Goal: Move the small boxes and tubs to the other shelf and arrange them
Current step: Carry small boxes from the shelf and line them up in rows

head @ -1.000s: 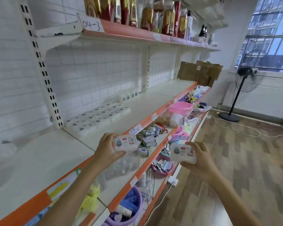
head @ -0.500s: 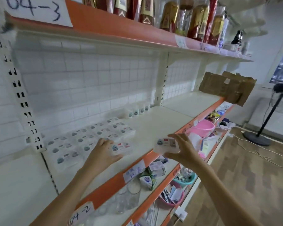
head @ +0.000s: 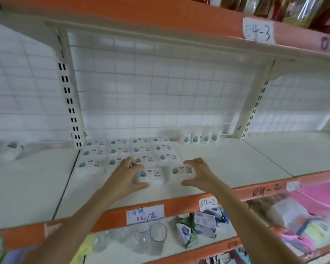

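I look down at a white shelf (head: pixel 227 168) with an orange front edge; my left hand (head: pixel 127 175) curls round the left side of a small white box (head: pixel 151 174) lying flat on the shelf, fingers over its far edge and thumb along the near one; my right hand (head: pixel 199 173) grips a second small box (head: pixel 182 170) just beside the first, thumb below and fingers arched above. Behind both sits a grid of matching boxes (head: pixel 130 151) in tidy rows, touching each other; further back right, a row of small white tubs (head: pixel 200 138) stands against the wire back panel; a handwritten label (head: pixel 145 214) is stuck on the orange edge; clear glass cups (head: pixel 157 237) stand on the shelf below.
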A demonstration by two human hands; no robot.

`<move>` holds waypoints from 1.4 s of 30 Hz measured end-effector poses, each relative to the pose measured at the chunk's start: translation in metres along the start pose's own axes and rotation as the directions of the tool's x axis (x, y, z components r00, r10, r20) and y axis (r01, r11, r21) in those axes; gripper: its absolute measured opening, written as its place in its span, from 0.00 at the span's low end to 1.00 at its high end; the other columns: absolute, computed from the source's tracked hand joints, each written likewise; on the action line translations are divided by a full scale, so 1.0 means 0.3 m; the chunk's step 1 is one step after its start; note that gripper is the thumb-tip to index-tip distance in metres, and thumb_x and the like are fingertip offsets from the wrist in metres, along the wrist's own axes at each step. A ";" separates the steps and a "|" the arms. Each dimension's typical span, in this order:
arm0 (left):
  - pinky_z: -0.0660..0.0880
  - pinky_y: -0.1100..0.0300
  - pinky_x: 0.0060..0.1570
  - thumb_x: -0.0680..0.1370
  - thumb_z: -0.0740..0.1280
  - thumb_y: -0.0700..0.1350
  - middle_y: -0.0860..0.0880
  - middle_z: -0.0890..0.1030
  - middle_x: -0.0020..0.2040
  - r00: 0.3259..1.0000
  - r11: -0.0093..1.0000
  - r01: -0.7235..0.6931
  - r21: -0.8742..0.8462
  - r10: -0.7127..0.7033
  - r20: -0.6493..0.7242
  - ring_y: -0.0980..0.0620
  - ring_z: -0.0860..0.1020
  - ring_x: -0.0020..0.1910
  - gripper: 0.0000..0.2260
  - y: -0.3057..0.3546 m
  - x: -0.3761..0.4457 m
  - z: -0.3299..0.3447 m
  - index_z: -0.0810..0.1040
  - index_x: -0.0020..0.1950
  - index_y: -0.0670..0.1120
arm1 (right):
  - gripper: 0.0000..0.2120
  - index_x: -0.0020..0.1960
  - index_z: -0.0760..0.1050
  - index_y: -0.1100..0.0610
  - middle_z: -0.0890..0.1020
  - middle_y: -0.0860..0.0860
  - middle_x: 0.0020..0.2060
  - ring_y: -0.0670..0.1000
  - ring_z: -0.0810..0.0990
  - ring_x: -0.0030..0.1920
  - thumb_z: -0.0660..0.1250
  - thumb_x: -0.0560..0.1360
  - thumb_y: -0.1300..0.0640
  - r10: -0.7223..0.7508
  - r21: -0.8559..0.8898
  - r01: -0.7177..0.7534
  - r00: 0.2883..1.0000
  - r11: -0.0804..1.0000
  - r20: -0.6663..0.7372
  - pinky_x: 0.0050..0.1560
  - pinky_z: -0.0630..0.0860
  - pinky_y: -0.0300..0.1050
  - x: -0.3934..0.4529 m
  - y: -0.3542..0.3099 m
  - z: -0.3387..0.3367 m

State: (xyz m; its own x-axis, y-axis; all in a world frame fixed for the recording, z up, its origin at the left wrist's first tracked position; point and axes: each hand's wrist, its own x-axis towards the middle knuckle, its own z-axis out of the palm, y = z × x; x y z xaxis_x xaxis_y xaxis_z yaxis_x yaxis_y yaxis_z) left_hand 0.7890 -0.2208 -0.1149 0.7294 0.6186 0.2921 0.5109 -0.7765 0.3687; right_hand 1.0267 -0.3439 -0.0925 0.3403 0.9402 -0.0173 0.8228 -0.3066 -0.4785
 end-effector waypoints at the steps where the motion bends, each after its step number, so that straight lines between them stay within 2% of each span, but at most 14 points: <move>1: 0.64 0.63 0.61 0.71 0.68 0.61 0.52 0.65 0.57 0.999 0.999 0.040 0.005 -0.040 0.001 0.56 0.63 0.57 0.30 0.010 -0.006 0.006 0.68 0.69 0.49 | 0.35 0.70 0.64 0.52 0.63 0.54 0.63 0.55 0.63 0.65 0.74 0.67 0.50 -0.032 0.003 0.032 0.999 0.999 0.024 0.65 0.64 0.45 0.014 0.007 0.005; 4: 0.64 0.62 0.63 0.72 0.68 0.58 0.50 0.66 0.62 0.984 0.984 0.178 -0.029 -0.178 -0.002 0.54 0.65 0.61 0.31 0.032 -0.039 0.024 0.65 0.71 0.48 | 0.37 0.71 0.60 0.52 0.62 0.54 0.65 0.55 0.64 0.66 0.74 0.68 0.51 -0.110 0.072 0.106 0.992 0.992 0.054 0.65 0.64 0.46 0.038 0.017 0.025; 7: 0.67 0.62 0.60 0.73 0.68 0.55 0.50 0.67 0.61 0.956 0.950 0.289 -0.120 -0.292 -0.009 0.55 0.68 0.57 0.31 0.060 -0.057 0.038 0.63 0.72 0.48 | 0.37 0.72 0.57 0.52 0.59 0.55 0.67 0.55 0.66 0.65 0.73 0.69 0.53 -0.157 0.176 0.147 0.987 0.973 0.043 0.66 0.65 0.46 0.042 0.024 0.049; 10: 0.68 0.64 0.57 0.72 0.70 0.53 0.50 0.69 0.58 0.931 0.924 0.348 -0.157 -0.361 -0.059 0.56 0.69 0.52 0.30 0.076 -0.049 0.051 0.66 0.71 0.47 | 0.33 0.71 0.61 0.53 0.62 0.55 0.66 0.54 0.68 0.63 0.72 0.70 0.53 -0.178 0.229 0.172 0.984 0.958 0.005 0.64 0.63 0.41 0.046 0.040 0.063; 12: 0.69 0.65 0.55 0.72 0.71 0.52 0.50 0.70 0.58 0.919 0.914 0.369 -0.170 -0.386 -0.077 0.56 0.71 0.51 0.29 0.080 -0.045 0.055 0.67 0.69 0.46 | 0.30 0.69 0.64 0.53 0.64 0.55 0.64 0.53 0.68 0.63 0.72 0.70 0.53 -0.202 0.236 0.198 0.979 0.951 -0.009 0.63 0.63 0.39 0.053 0.040 0.064; 16: 0.72 0.60 0.55 0.71 0.72 0.50 0.47 0.73 0.59 0.898 0.887 0.404 -0.222 -0.431 -0.089 0.53 0.73 0.51 0.28 0.077 -0.040 0.062 0.67 0.68 0.44 | 0.27 0.67 0.67 0.55 0.67 0.54 0.64 0.53 0.71 0.61 0.72 0.70 0.54 -0.212 0.245 0.216 0.976 0.945 -0.044 0.63 0.66 0.42 0.067 0.034 0.063; 21: 0.73 0.59 0.54 0.72 0.71 0.50 0.47 0.73 0.57 0.900 0.894 0.399 -0.201 -0.424 -0.098 0.52 0.74 0.51 0.24 0.071 -0.039 0.071 0.68 0.63 0.44 | 0.22 0.61 0.71 0.56 0.70 0.53 0.60 0.52 0.73 0.55 0.72 0.70 0.55 -0.233 0.214 0.244 0.969 0.946 -0.078 0.57 0.69 0.40 0.071 0.035 0.069; 25: 0.69 0.63 0.46 0.73 0.69 0.51 0.49 0.70 0.51 0.912 0.920 0.377 -0.110 -0.390 -0.128 0.51 0.72 0.47 0.19 0.077 -0.048 0.075 0.69 0.57 0.44 | 0.20 0.60 0.72 0.56 0.71 0.53 0.60 0.53 0.74 0.57 0.72 0.70 0.55 -0.241 0.171 0.254 0.966 0.952 -0.089 0.56 0.68 0.38 0.067 0.030 0.071; 30: 0.65 0.65 0.45 0.74 0.68 0.50 0.48 0.69 0.51 0.927 0.934 0.349 -0.077 -0.356 -0.119 0.52 0.71 0.46 0.18 0.075 -0.051 0.078 0.67 0.58 0.43 | 0.23 0.63 0.68 0.57 0.68 0.54 0.63 0.53 0.71 0.62 0.70 0.72 0.54 -0.243 0.128 0.251 0.967 0.959 -0.076 0.58 0.65 0.36 0.057 0.025 0.076; 33: 0.68 0.64 0.47 0.74 0.69 0.50 0.45 0.71 0.53 0.924 0.923 0.359 -0.141 -0.372 -0.086 0.52 0.72 0.46 0.29 0.083 -0.049 0.065 0.60 0.68 0.43 | 0.31 0.71 0.58 0.55 0.63 0.54 0.67 0.54 0.68 0.66 0.68 0.74 0.50 -0.238 0.102 0.241 0.971 0.965 -0.039 0.64 0.66 0.45 0.035 0.011 0.071; 35: 0.70 0.61 0.52 0.73 0.70 0.51 0.43 0.71 0.58 0.919 0.903 0.372 -0.217 -0.392 -0.054 0.50 0.73 0.51 0.37 0.092 -0.055 0.050 0.51 0.73 0.44 | 0.34 0.73 0.53 0.52 0.62 0.55 0.68 0.55 0.67 0.67 0.66 0.74 0.48 -0.229 0.085 0.231 0.973 0.969 -0.032 0.65 0.67 0.49 0.013 -0.003 0.063; 36: 0.71 0.59 0.55 0.73 0.70 0.51 0.42 0.70 0.60 0.915 0.892 0.382 -0.241 -0.402 -0.040 0.48 0.73 0.55 0.38 0.096 -0.063 0.040 0.50 0.74 0.45 | 0.34 0.73 0.52 0.51 0.62 0.54 0.68 0.56 0.67 0.67 0.66 0.74 0.47 -0.223 0.046 0.225 0.974 0.973 -0.040 0.64 0.67 0.51 0.000 -0.008 0.058; 39: 0.71 0.53 0.60 0.74 0.68 0.54 0.43 0.69 0.64 0.916 0.905 0.389 -0.169 -0.399 -0.027 0.47 0.73 0.60 0.34 0.114 -0.110 -0.002 0.56 0.73 0.46 | 0.29 0.73 0.53 0.52 0.67 0.53 0.68 0.55 0.69 0.65 0.60 0.77 0.44 -0.248 -0.167 0.227 0.961 0.959 -0.119 0.64 0.66 0.51 -0.055 -0.011 0.026; 42: 0.72 0.56 0.57 0.76 0.64 0.53 0.45 0.72 0.63 0.942 0.951 0.307 0.036 -0.299 -0.153 0.48 0.73 0.60 0.25 0.148 -0.183 -0.056 0.63 0.70 0.45 | 0.23 0.70 0.62 0.53 0.72 0.52 0.64 0.53 0.72 0.63 0.56 0.78 0.43 -0.362 -0.320 0.286 0.909 0.903 -0.208 0.61 0.67 0.48 -0.146 -0.005 -0.027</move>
State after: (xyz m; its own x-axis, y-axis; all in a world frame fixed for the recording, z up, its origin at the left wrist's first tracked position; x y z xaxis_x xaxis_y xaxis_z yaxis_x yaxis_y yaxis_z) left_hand 0.7639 -0.2872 -0.0997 0.4651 0.8330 0.2996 0.7263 -0.5525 0.4090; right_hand 1.0144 -0.3859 -0.0839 0.1065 0.9344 0.3400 0.9862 -0.0557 -0.1559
